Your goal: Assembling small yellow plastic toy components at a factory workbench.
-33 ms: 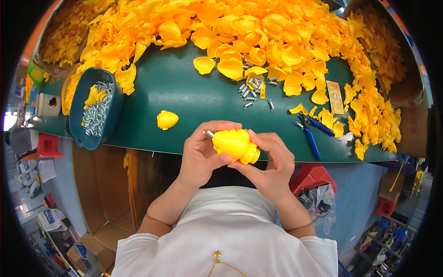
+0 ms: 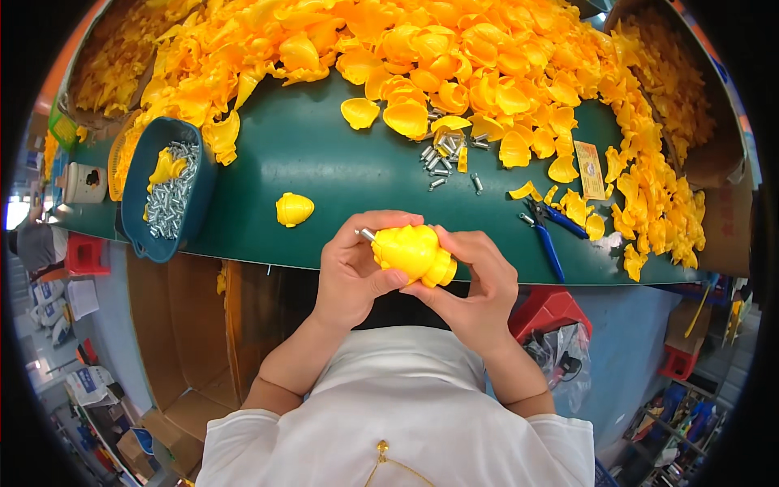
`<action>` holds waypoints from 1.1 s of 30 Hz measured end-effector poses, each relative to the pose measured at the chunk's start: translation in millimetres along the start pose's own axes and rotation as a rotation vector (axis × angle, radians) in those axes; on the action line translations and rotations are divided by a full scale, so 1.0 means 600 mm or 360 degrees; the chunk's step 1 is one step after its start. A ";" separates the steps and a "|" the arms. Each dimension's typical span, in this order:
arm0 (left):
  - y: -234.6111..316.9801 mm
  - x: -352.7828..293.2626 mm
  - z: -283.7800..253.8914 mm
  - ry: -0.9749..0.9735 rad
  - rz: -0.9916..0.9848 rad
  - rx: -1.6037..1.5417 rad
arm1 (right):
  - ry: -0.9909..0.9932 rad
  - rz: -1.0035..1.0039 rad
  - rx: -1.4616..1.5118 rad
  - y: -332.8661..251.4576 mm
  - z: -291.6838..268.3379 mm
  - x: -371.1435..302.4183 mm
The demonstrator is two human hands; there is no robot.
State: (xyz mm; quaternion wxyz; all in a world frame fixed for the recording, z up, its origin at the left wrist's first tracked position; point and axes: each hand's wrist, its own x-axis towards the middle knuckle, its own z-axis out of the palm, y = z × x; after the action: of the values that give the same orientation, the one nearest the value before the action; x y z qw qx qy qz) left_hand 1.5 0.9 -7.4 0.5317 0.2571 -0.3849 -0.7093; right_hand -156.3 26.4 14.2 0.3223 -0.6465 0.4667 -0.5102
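Note:
Between my two hands, just past the table's near edge, is a rounded yellow plastic figure piece (image 2: 408, 250) with a stepped, ridged end on its right. My left hand (image 2: 350, 272) is closed on its left side, thumb below and fingers above. From that side a small silver metal cylinder (image 2: 366, 234) sticks out by the left fingers; whether it sits in the piece or is only pinched there I cannot tell. My right hand (image 2: 480, 280) grips the right end, thumb underneath. A separate yellow molded piece (image 2: 294, 211) lies on the green table (image 2: 284, 134) beyond my left hand.
A heap of yellow shells (image 2: 454, 61) covers the far side. At left stands a blue bin (image 2: 134, 195) of metal cylinders; more loose cylinders (image 2: 438, 166) lie mid-table. Blue-handled cutters (image 2: 549, 253) and yellow scraps (image 2: 576, 209) lie at right, near a printed card (image 2: 589, 170).

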 end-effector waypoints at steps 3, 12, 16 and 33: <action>0.000 -0.003 0.001 0.0074 0.0126 -0.0045 | -0.0067 0.0072 0.0116 -0.006 0.004 0.014; -0.004 -0.004 0.000 0.0161 0.0152 -0.0006 | -0.0017 -0.0122 0.0176 0.027 0.008 -0.001; 0.001 0.001 0.015 0.0260 0.0153 -0.0387 | 0.0133 0.0173 0.1031 0.028 0.033 -0.005; 0.028 -0.008 -0.021 0.0105 0.0787 0.1019 | -0.0055 0.0138 0.0899 0.006 0.063 0.024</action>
State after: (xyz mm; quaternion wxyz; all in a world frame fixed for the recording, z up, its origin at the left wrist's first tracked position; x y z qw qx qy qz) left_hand 22.1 -0.3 -1.0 0.5914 0.3319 -0.6192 -0.3958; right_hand -120.5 9.5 6.1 0.5190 -0.5193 0.3276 -0.5947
